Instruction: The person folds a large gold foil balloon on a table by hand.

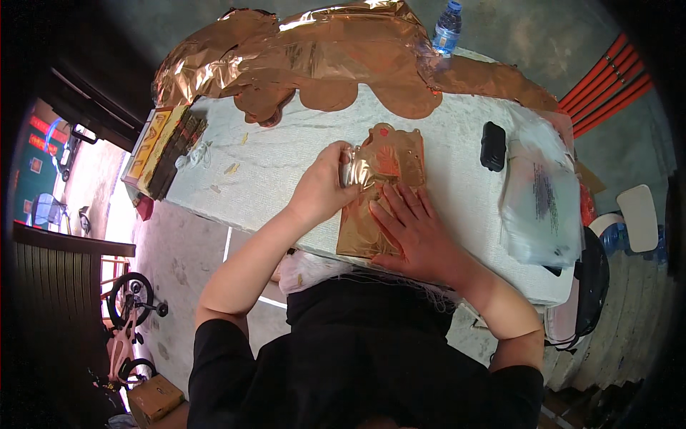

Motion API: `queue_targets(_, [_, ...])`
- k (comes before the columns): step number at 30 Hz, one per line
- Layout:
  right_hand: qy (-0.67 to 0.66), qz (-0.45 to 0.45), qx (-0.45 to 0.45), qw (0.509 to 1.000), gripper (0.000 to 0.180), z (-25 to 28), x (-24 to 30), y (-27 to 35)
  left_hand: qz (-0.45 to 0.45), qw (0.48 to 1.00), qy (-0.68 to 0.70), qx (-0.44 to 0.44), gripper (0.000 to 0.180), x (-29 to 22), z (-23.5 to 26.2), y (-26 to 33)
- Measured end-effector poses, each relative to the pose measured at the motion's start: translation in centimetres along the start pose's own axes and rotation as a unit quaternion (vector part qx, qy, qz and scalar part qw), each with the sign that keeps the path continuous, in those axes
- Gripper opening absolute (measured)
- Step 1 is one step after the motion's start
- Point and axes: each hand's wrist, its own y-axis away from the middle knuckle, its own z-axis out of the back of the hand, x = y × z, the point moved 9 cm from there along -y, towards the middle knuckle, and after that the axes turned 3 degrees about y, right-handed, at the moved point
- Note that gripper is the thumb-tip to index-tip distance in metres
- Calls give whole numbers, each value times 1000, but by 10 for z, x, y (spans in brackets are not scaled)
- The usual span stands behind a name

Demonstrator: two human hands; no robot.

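In front of me on the table lies a shiny copper-coloured foil piece with a scalloped far end and a red mark near its tip. My left hand grips its left edge, fingers curled round the upper side and thumb on the surface. Crinkled, glossy film shows at those fingertips. My right hand lies flat across the lower right part, fingers spread. Whether the piece is a single layer or several is hard to make out.
Large copper foil sheets with rounded lobes cover the table's far side, beside a water bottle. At right are a black case and a stack of clear plastic bags. Yellow-and-gold bundles stand at the left edge of the white-covered table.
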Motion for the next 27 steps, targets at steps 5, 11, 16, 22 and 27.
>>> queue_targets(5, [5,-3,14,1000,81,-3,0,-1,41,999,-1,19,68,7,0,-14])
queue_targets(11, [8,-2,5,1000,81,-5,-2,0,101,992,41,70,64,29,-6,-33])
queue_targets(16, [32,-7,29,999,81,-7,-1,-1,90,990,65,82,58,42,-12,-42])
queue_targets(22, [25,2,21,999,81,-8,-3,-2,77,990,76,94,31,49,-15,-43])
queue_targets(27, [22,1,26,999,76,-7,-9,-4,58,991,71,99,18,53,-18,-44])
